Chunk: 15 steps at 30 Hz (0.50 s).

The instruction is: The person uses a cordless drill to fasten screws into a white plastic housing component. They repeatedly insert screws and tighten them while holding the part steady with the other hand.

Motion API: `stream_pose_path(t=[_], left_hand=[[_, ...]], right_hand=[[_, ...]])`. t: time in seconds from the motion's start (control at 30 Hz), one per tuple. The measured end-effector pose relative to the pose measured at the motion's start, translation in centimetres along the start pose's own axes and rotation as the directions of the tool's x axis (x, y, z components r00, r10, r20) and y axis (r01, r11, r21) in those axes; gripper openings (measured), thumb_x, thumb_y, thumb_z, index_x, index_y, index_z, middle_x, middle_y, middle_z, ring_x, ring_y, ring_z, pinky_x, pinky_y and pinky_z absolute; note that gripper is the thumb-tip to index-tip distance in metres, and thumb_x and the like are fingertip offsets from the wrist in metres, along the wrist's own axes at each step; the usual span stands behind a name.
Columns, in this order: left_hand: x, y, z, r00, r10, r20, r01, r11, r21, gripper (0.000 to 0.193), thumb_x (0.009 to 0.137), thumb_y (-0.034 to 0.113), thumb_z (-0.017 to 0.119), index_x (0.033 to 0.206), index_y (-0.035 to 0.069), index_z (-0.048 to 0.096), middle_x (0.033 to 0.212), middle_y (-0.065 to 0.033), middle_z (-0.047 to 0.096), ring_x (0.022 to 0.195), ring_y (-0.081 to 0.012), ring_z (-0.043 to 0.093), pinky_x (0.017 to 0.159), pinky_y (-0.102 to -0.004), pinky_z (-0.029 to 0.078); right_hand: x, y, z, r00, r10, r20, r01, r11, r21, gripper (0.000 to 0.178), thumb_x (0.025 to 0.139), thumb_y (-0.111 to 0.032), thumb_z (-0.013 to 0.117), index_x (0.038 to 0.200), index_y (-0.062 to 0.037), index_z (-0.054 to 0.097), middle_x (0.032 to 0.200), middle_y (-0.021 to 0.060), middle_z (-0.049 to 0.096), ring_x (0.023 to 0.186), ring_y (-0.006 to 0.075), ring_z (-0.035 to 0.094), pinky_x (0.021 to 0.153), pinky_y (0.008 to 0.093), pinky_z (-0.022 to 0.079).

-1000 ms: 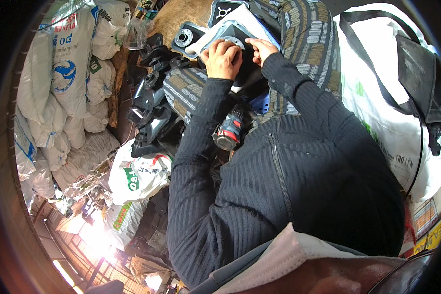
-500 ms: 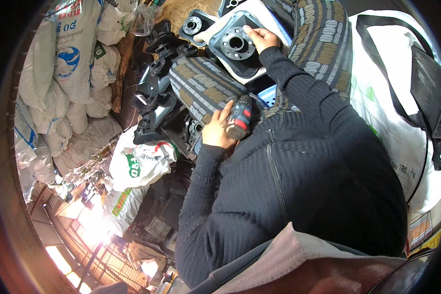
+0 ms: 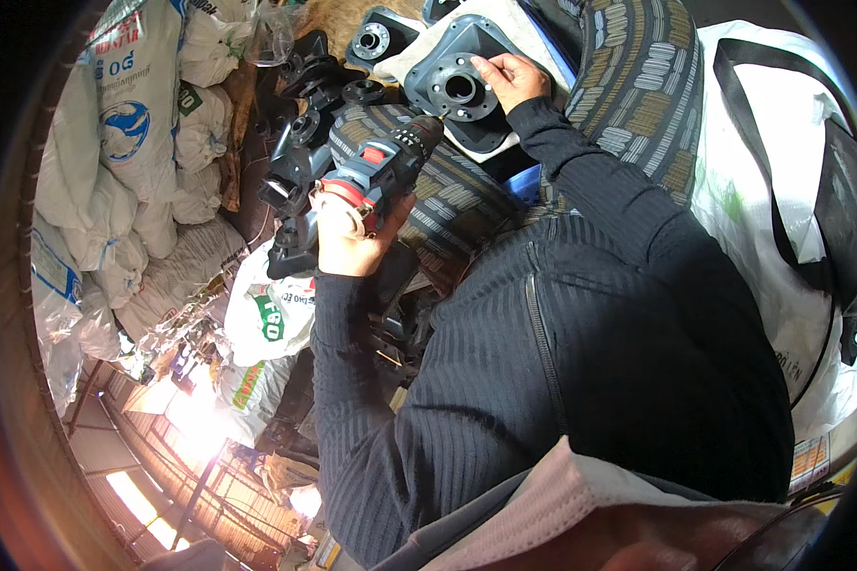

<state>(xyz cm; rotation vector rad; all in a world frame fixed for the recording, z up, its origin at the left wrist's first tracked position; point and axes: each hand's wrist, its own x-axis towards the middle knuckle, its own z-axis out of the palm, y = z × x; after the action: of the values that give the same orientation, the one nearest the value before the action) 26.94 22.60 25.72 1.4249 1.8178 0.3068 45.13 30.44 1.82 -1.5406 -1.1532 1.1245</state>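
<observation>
My left hand (image 3: 348, 238) is closed round the grip of a cordless drill (image 3: 371, 176) with a dark grey and red body. The drill's chuck points up and right, its tip by the lower left edge of a dark flanged part (image 3: 476, 48). That part has a rounded square base and a round flange with small holes about a central opening. It lies on a white sack (image 3: 533, 29) over my lap. With bent fingers, my right hand (image 3: 516, 80) grips the flange at its upper right rim. Whether a small screw sits between those fingertips cannot be told.
A similar flanged part (image 3: 376, 40) lies at the far left of mine. Several dark moulded parts (image 3: 300, 152) are heaped left of my patterned trouser leg (image 3: 457, 195). Stuffed white sacks (image 3: 133, 86) stand at the left, and a white bag with black straps (image 3: 752, 200) at the right.
My left hand has raised the drill from beside my thigh and turned it, so that its tip now points at the flanged part. My right hand stays at the flange, shifted slightly.
</observation>
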Motion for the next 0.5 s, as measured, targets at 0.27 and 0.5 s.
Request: stream_pose_path(t=[0.27,0.5], left_hand=[[1.2,-0.1,0.4,0.996,-0.016,0.082,0.012,0.999,0.049,0.03,0.074,0.016,0.077,0.1,0.005,0.066,0.096,-0.0076,0.067,0.088,-0.0238,0.063,0.082,-0.034,0.046],[1.9,-1.7,0.9,0.967,0.247,0.062,-0.251,0.965,0.081,0.034,0.074,0.005,0.075,0.105,0.002,0.06,0.083,-0.0051,0.064,0.058,-0.0113,0.057,0.048,-0.0254,0.045]], right_hand=[[0.0,0.0,0.0,0.999,-0.033,-0.04,0.032,0.999,-0.031,0.026,0.082,-0.03,0.073,0.078,-0.0043,0.068,0.065,0.0014,0.062,0.06,0.0092,0.057,0.058,0.025,0.045],[0.1,-0.8,-0.2,0.998,0.055,0.015,-0.055,0.998,0.029,0.028,0.082,-0.031,0.073,0.078,-0.004,0.068,0.065,0.0009,0.062,0.059,0.0083,0.055,0.058,0.0237,0.045]])
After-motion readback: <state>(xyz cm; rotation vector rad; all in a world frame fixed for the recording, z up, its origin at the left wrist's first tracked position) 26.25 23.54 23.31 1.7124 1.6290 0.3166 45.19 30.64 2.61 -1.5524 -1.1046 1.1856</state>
